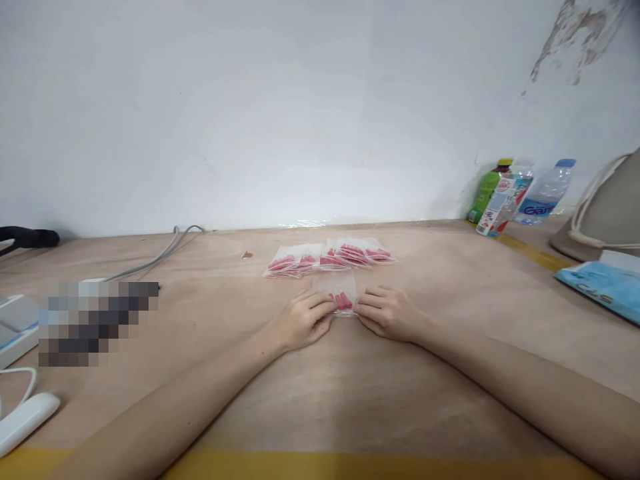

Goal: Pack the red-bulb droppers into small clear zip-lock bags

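Note:
A small clear plastic bag [334,285] with a few red pieces [343,301] in it lies on the table in front of me. At its left edge, my left hand [307,319] is closed, thumb and fingers pinching the bag's lower corner. My right hand [385,312] closes on the opposite corner, its fingertips bent together. Just beyond the bag, several similar clear bags [350,252] of red pieces overlap in a row. What exactly the red pieces are is too small to tell.
Against the wall at right stand a green bottle [485,193], a carton [500,207] and a water bottle [545,193]. A blue packet [600,287] and a grey drawstring bag [605,207] are at far right. Left lie a grey cable [150,260] and a white device [30,420].

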`<state>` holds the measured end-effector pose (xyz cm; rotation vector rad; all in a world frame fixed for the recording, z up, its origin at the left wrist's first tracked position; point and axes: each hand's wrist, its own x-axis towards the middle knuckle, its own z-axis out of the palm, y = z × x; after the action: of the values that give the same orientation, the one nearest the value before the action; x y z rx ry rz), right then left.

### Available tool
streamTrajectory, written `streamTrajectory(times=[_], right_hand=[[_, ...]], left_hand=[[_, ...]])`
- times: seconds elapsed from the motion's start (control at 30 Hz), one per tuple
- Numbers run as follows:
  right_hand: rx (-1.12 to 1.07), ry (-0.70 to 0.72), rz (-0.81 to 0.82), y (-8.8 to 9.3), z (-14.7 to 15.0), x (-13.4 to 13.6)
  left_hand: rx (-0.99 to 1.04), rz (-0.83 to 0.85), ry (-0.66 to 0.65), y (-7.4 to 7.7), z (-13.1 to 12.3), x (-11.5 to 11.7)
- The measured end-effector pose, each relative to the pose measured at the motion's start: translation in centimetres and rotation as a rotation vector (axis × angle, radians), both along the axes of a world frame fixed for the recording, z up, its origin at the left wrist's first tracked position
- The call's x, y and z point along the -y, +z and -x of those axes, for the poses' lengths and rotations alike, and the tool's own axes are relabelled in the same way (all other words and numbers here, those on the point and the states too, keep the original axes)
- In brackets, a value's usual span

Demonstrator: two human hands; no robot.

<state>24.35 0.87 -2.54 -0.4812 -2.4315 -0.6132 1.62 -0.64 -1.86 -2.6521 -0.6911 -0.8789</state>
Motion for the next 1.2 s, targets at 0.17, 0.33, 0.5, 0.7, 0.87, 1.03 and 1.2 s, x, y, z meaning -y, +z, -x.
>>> streamTrajectory(times=[0.17, 0.33, 0.5, 0.7, 0.87, 1.03, 1.2], right_hand=[[-0.028, 0.011, -0.005, 0.1, 1.0, 0.3], [-0.042, -0.001, 0.001, 0.2, 1.6, 0.7], [-0.038, 0.003, -0.019, 0.2, 1.8, 0.8], [-0.060, 0.014, -0.067, 0.4, 1.7, 0.9], [-0.071, 0.010, -0.059, 0.2, 1.3, 0.7], [-0.061, 0.001, -0.025, -0.2, 0.6, 0.3], [-0.060, -0.004, -0.023, -0.3, 0.3, 0.3]], left_hand=[[0.000, 0.002, -0.020, -0.3, -1.7, 0.1], [-0.060, -0.116, -0.008, -0.2, -1.7, -0.1], [-0.129, -0.218, 0.003, 0.0, -1.8, -0.3], [-0.145, -0.332, -0.062, 0.6, -1.3, -0.5], [-0.136, -0.364, -0.060, 0.9, -0.2, -0.6], [-0.112, -0.370, -0.042, 1.0, 1.3, -0.5], [-0.143, -0.349, -0.017, 1.2, 2.7, 0.0]])
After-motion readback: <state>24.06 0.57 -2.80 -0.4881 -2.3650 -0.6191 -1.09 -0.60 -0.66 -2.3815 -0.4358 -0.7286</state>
